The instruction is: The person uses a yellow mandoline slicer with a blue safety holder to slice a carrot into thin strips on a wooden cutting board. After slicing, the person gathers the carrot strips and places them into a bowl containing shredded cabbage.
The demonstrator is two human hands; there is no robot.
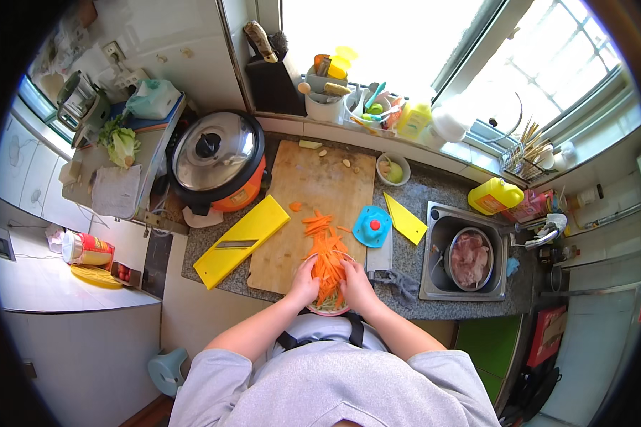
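Between my left hand (304, 281) and my right hand (359, 283) is a heap of carrot strips (329, 265), cupped from both sides. Under them, at the counter's front edge, a bowl (331, 314) holds pale green shreds (327, 304), its rim partly hidden by hands and carrot. More strips trail back over the wooden cutting board (320, 176). A yellow mandoline slicer (240, 243) rests across the board's left edge. To the right are a blue hand guard (373, 228) with a red knob, a cleaver blade (380, 252) and a yellow triangular plate (406, 220).
A lidded orange electric cooker (237, 198) stands left of the board. Behind and right sits a small white bowl (392, 178) with pale vegetable pieces. The steel sink (432, 277) holds a metal bowl of raw meat (470, 259). A grey cloth (399, 286) lies near the counter's front.
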